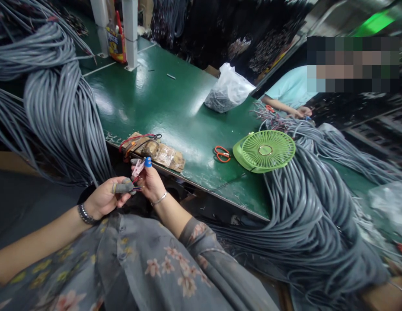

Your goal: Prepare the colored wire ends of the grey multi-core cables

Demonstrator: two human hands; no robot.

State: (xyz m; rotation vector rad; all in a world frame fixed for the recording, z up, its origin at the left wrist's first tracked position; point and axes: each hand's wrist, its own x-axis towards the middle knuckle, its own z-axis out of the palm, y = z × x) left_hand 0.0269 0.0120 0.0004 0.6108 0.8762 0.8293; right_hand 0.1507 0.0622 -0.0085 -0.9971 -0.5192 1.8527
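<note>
My left hand [105, 198] is closed round the end of a grey cable [126, 186], whose thin coloured wires stick out toward my other hand. My right hand [151, 181] is closed on a small pink-handled cutting tool [138, 167], its tip at those wires. A blue cap covers one right fingertip. Both hands are held over my lap, just in front of the green table's near edge [201, 188]. A bracelet sits on each wrist.
Thick bundles of grey cable hang at the left [61, 108] and lie heaped at the right [311, 216]. On the table are a taped brown block with wires [155, 151], orange scissors [222, 153], a green fan [266, 150] and a plastic bag [227, 90]. Another person works at the far right [290, 93].
</note>
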